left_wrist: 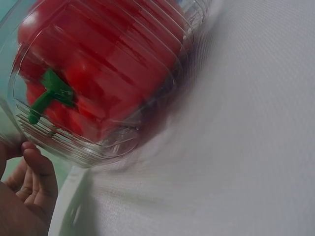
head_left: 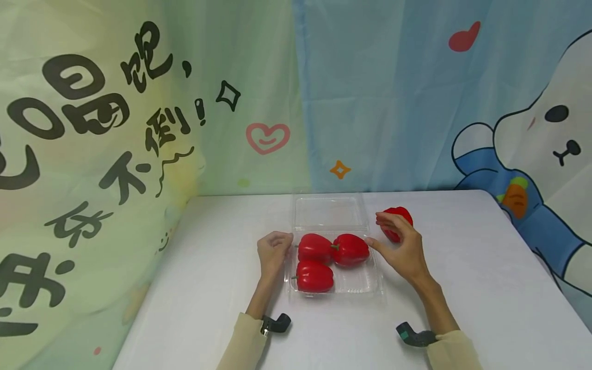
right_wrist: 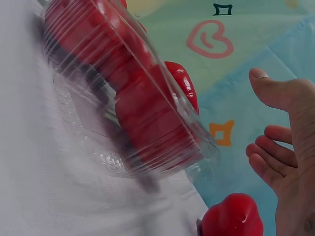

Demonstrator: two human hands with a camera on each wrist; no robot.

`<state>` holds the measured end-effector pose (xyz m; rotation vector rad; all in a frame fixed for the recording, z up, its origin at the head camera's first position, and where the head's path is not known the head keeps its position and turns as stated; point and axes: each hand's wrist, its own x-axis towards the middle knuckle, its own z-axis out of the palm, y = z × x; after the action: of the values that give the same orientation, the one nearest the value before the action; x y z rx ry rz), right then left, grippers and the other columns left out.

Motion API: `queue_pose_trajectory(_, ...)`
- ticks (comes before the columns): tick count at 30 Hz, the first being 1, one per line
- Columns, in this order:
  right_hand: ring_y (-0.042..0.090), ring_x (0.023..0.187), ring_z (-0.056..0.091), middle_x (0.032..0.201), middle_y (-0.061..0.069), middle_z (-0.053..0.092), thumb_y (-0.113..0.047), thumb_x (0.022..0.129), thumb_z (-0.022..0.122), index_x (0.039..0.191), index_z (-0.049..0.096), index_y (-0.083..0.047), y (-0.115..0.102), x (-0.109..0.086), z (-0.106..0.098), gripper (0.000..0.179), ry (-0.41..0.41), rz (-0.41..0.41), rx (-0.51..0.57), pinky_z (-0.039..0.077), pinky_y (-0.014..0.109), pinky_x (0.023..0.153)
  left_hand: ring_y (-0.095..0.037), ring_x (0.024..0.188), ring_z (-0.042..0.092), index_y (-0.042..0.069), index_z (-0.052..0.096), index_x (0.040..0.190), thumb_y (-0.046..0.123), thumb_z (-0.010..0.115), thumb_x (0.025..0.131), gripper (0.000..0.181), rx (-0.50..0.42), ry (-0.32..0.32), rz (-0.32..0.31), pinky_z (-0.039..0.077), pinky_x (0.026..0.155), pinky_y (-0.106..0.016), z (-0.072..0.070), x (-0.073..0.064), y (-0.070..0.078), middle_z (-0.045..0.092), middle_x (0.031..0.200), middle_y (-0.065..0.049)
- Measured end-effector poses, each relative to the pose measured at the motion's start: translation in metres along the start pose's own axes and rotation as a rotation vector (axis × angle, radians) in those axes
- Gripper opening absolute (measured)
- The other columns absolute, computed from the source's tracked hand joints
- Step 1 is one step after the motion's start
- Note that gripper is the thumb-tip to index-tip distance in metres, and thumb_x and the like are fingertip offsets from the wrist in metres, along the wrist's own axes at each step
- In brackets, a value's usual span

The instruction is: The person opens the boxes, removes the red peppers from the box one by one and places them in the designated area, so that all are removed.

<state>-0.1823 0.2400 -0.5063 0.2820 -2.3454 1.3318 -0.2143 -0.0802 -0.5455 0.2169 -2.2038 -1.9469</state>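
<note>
In the head view a clear plastic clamshell box (head_left: 353, 280) lies with its lid (head_left: 330, 211) folded back. Three red bell peppers sit in its base: one back left (head_left: 315, 247), one back right (head_left: 350, 250), one front left (head_left: 314, 276). My left hand (head_left: 274, 253) pinches the box's left rim between thumb and finger, as the left wrist view shows close to a green stem (left_wrist: 51, 93). On the right, my right hand (head_left: 406, 252) has its thumb and fingers spread apart with nothing between them. Another red bell pepper (head_left: 401, 213) lies just beyond it, partly hidden by the fingers.
The box stands on a white-covered table (head_left: 185, 318). Behind it hangs a printed curtain (head_left: 379, 103) with hearts, lettering and a cartoon bear. Each wrist wears a dark camera mount, one on the left (head_left: 277, 323) and one on the right (head_left: 413, 336).
</note>
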Motion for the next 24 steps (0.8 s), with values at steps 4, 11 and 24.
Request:
queue_pose_trajectory(4,0.025,0.122,0.07,0.142,0.014,0.07,-0.01,0.082,0.095,0.148,0.064,-0.012,0.0,-0.001,0.003,0.073,-0.049,-0.013,0.013,0.044,0.004,0.104,-0.014,0.065,0.067,0.001,0.078,0.095,0.017,0.076,0.1,0.017,-0.002,0.0,0.001,0.054,0.062,-0.02,-0.001,0.0,0.0,0.079,0.085,-0.023)
queue_pose_trajectory(11,0.009,0.122,0.066,0.144,0.009,0.071,-0.011,0.082,0.095,0.149,0.065,-0.016,-0.003,-0.002,0.008,0.074,-0.139,-0.002,0.017,0.055,0.029,0.112,-0.015,0.066,0.068,0.001,0.078,0.095,0.016,0.076,0.1,0.016,-0.019,-0.003,0.003,0.054,0.062,-0.019,-0.002,0.0,-0.002,0.079,0.086,-0.024)
queue_pose_trajectory(24,0.043,0.13,0.064,0.146,0.013,0.07,-0.015,0.076,0.099,0.149,0.066,-0.015,-0.006,-0.005,0.016,0.081,-0.253,0.005,0.016,0.055,0.071,0.106,-0.017,0.066,0.068,0.001,0.079,0.095,0.017,0.077,0.1,0.016,-0.013,-0.007,0.018,0.054,0.062,-0.02,-0.002,0.002,-0.005,0.079,0.085,-0.023)
